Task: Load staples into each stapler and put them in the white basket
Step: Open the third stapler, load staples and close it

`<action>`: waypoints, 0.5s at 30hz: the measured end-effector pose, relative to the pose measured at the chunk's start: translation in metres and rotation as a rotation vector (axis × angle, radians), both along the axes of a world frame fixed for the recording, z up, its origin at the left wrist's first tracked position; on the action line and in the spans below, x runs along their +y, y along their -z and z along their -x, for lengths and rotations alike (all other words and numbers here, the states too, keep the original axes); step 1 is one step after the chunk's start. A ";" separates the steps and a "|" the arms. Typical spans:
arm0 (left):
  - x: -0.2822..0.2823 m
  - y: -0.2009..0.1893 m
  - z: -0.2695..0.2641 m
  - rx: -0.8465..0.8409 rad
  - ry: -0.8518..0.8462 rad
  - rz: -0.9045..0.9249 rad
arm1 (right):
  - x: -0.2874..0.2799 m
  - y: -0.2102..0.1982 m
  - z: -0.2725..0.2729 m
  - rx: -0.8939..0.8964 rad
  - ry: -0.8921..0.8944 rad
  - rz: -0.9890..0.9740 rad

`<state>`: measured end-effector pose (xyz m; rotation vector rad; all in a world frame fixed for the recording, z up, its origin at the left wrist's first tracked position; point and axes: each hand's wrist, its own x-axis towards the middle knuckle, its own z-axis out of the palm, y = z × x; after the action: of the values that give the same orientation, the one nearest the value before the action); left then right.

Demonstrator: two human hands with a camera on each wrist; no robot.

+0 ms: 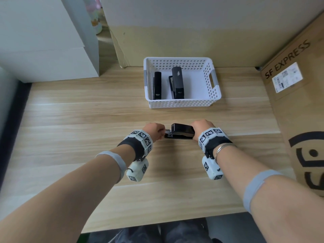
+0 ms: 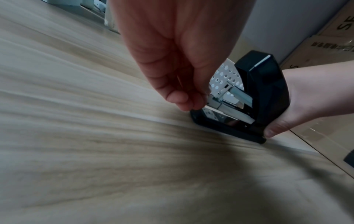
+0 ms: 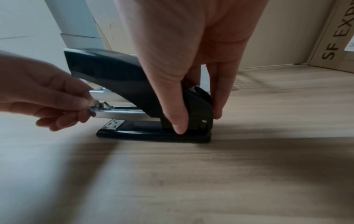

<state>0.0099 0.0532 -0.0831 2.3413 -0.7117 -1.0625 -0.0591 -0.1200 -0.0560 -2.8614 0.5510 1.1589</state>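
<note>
Staple loading: right hand [image 3: 191, 84] grips the stapler [image 3: 134, 97] hinge end on the tabletop [image 1: 87, 120]; left hand [image 3: 53, 94] pinches the magazine tip [image 3: 99, 106]; best kept level, slid straight.

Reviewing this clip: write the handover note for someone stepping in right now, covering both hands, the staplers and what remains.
Left hand: pinching at the front tip of the metal staple channel of the open black stapler.
Right hand: gripping that stapler's hinge end, base flat on the wooden table.
Done: two staplers, slim stapler and grey-topped stapler, already lie in the white basket.
Left: finish loading, close the cover, place this stapler in the basket.
</note>
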 end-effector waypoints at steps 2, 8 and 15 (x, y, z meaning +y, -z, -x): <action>-0.006 0.002 0.002 0.007 0.004 -0.003 | -0.002 0.000 0.001 -0.015 -0.007 -0.020; -0.013 0.006 0.004 0.037 -0.013 0.003 | -0.006 0.003 0.002 -0.035 -0.023 -0.034; -0.016 0.006 0.005 -0.010 -0.014 0.008 | -0.006 0.007 -0.002 -0.037 -0.031 -0.026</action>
<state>0.0046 0.0374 -0.0891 2.3435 -0.7016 -1.0405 -0.0575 -0.1261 -0.0630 -2.8734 0.4881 1.1063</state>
